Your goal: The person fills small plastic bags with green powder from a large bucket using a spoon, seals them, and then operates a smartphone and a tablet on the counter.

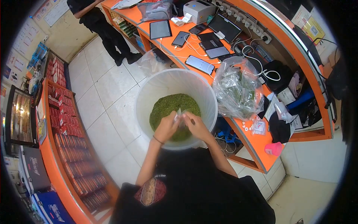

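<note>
A large translucent plastic tub (144, 98) stands in front of me with loose, finely chopped green flakes (172, 102) at its bottom. Over the flakes, my left hand (166, 127) and my right hand (197, 127) meet around a small clear plastic bag (180, 116). The fingers of both hands pinch it near its edges. How much the bag contains is hard to make out. On the counter right of the tub sits a big clear bag (238, 87) filled with small plastic packets, some showing green.
The orange counter (249, 139) runs along the right, carrying phones (200, 64), a tablet (160, 29), cables, a white printer (199, 11) and a pink cup (273, 149). A person in dark clothes (108, 30) stands at upper left. Shelves of red packs (67, 112) line the left.
</note>
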`<state>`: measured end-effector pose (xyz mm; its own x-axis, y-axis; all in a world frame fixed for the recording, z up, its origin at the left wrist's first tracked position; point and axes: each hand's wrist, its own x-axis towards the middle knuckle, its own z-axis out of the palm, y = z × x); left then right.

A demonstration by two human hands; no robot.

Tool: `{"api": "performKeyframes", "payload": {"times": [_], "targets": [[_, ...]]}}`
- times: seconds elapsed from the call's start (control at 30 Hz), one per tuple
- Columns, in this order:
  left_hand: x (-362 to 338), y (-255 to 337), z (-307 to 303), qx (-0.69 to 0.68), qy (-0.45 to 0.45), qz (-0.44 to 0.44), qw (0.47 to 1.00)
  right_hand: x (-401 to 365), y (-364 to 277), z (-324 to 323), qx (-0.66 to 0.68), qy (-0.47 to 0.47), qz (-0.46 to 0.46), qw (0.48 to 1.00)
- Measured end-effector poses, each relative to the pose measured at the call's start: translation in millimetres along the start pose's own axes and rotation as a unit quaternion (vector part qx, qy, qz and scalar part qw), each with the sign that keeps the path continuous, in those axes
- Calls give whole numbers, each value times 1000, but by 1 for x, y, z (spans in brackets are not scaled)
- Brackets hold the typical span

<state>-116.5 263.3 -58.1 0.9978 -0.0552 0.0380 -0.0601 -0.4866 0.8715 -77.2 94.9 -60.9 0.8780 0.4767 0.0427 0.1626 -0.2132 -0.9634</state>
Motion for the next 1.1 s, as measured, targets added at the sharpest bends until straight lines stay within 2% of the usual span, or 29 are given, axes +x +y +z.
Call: {"api": "performKeyframes", "payload": {"times": [0.07, 0.13, 0.2, 0.33, 0.47, 0.67, 0.8, 0.9, 0.97, 1.03, 1.07, 1.1], "targets": [[-1, -5, -2, 50, -28, -2, 998, 0, 11, 1, -50, -36, -37, 997], [-3, -4, -4, 65, -48, 23, 996, 0, 1, 0, -32, -40, -10, 999], [-4, -6, -1, 72, -34, 54, 995, 1, -2, -1, -14, -45, 15, 999], [-7, -6, 1, 83, -6, 110, 990, 2, 7, 0, 1, -35, -16, 999], [-9, -8, -3, 33, -21, 58, 998, 3, 21, 1, -9, -35, -26, 999], [-11, -2, -4, 143, -20, 57, 988, 4, 13, 5, 26, 9, -34, 999], [-10, -1, -5, 187, 13, 79, 979, 2, 11, 2, 8, -13, -43, 999], [-11, -8, -4, 205, 17, 95, 974, 3, 12, 3, -33, -55, -20, 998], [-12, -14, 0, 218, 10, 103, 970, 2, 21, 9, -190, -4, -101, 977], [-12, -15, 2, 280, 73, 33, 957, -1, 13, 12, -243, 30, -89, 965], [-11, -14, 2, 280, 73, 34, 957, -2, 10, 15, -294, 62, -78, 950], [-10, -12, 3, 263, 122, 38, 956, -2, 9, 19, -294, 62, -78, 951]]}}
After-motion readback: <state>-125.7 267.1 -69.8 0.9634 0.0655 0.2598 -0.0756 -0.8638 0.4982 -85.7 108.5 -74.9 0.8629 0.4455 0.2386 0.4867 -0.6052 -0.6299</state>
